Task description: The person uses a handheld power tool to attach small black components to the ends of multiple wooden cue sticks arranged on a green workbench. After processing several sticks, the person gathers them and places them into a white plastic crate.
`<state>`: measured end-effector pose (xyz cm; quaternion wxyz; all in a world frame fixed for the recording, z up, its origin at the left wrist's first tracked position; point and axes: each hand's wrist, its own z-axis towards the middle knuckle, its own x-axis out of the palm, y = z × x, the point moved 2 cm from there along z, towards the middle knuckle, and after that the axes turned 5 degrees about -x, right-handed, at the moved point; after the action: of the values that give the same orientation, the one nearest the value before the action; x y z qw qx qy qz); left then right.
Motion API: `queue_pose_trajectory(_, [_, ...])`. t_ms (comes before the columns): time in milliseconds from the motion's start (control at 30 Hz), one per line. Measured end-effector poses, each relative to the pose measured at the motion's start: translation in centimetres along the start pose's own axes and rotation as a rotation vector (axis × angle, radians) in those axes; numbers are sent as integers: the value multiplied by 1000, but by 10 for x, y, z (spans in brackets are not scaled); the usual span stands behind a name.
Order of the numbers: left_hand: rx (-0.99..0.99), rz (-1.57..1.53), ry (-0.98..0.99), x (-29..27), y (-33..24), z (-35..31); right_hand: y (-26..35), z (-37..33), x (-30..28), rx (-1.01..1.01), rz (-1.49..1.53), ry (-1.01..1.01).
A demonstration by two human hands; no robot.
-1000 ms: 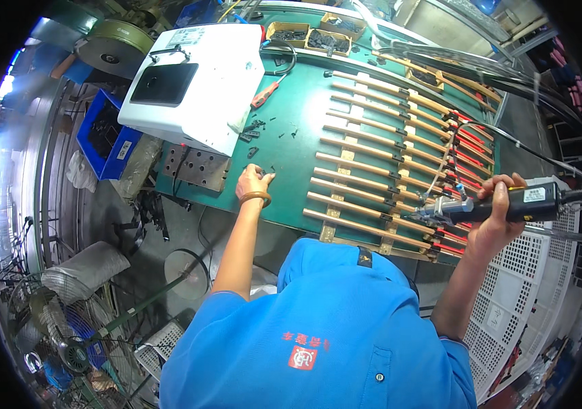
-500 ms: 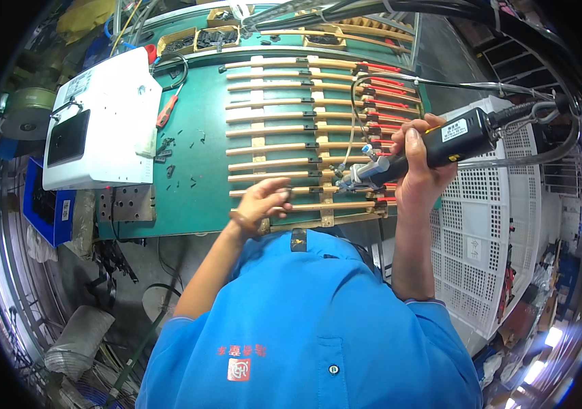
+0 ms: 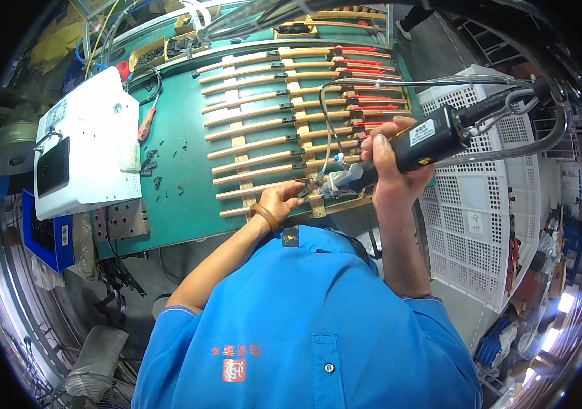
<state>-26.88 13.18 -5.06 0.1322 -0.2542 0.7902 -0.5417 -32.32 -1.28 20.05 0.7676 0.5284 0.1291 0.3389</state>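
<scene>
So the left hand (image 3: 281, 200) is down at the near edge of the row of wooden rods (image 3: 250, 156), with its thumb and fingertips bunched close together over one of the nearest ones. Can't tell if they're actually pinching some little piece, it's too small to make out. The rest of the row runs up toward 12 o'clock from that hand, each rod lying crosswise, red pieces (image 3: 371, 63) on the far right ends. Right hand (image 3: 394, 160) is wrapped tight around a black power tool (image 3: 426, 142), whose silver nose (image 3: 344, 179) points off toward 8 o'clock from that hand and ends up just beside the left fingertips, at about their 2 to 3 o'clock. It's all on a green table (image 3: 178, 201). Out around 10 o'clock from the left hand there's an orange-handled screwdriver (image 3: 146, 125), with some small black parts (image 3: 149, 162) between 9 and 10, and a white perforated crate (image 3: 465, 194) is around 4 o'clock from the right hand.
</scene>
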Motion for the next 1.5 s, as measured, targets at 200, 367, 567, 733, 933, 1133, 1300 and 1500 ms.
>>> queue_pose_trajectory(200, [65,121,-17,-2,-33,-11,-3,-5,-4,-3,-5,33])
queue_pose_trajectory(367, [40,-71,110,-12,-23,-15,-3,-2,-4,5,-7,2])
queue_pose_trajectory(567, [-92,-134,98,-21,-18,-10,-7,0,-6,11,-9,1])
queue_pose_trajectory(733, [-6,202,6,-23,-31,-14,-7,-1,-5,6,-3,28])
queue_pose_trajectory(933, [-146,-181,153,-9,-33,-4,-8,-4,-4,14,30,25])
queue_pose_trajectory(1133, [195,400,16,-10,-35,-6,-6,-6,-4,-4,23,20])
queue_pose_trajectory(1300, [518,736,-175,-5,-31,-9,-9,-10,-1,10,31,18])
queue_pose_trajectory(1500, [644,800,-230,1,-41,-12,-23,-24,1,-27,2,45])
